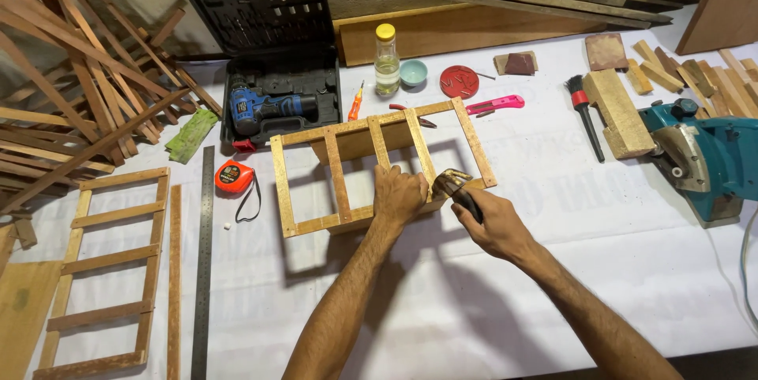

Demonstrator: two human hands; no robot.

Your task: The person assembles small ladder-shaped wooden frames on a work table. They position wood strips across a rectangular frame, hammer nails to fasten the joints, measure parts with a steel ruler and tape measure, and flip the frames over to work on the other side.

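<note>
Overhead, the head camera looks down on a desk (553, 269) under a white cloth. At centre a wooden frame (379, 167) with several slats stands tilted on its near edge. The left hand (397, 194) presses on the frame's near rail, fingers curled over the wood. The right hand (493, 226), just beside it, has its fingers closed round the dark grip of a hammer (452, 185), whose metal head touches the frame's near right corner. Behind the frame lie a blue drill (264, 108) in an open black case, a small bottle (386, 60) and a pink knife (496, 104). Left of it sit an orange tape measure (233, 176), a steel ruler (204, 262) and a second slatted frame (103, 269). A teal power saw (703, 155) sits far right
</note>
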